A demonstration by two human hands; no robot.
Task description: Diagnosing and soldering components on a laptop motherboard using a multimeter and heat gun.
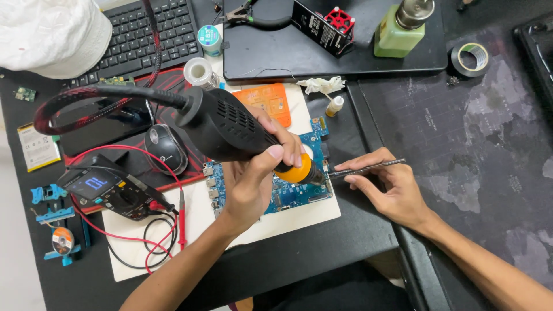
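- left hand clamps the bulky, stiff hot air gun mid-barrel, nozzle at 3 o'clock over the fragile blue circuit board.
- right hand pinches thin, rigid tweezers.

blue-lit multimeter screen left, black box top

The hot-air gun is matt black plastic with a glossy orange collar; the tweezers are bare metal; the circuit board shines blue; the mat is smooth white.

Bright, even light; sharp focus
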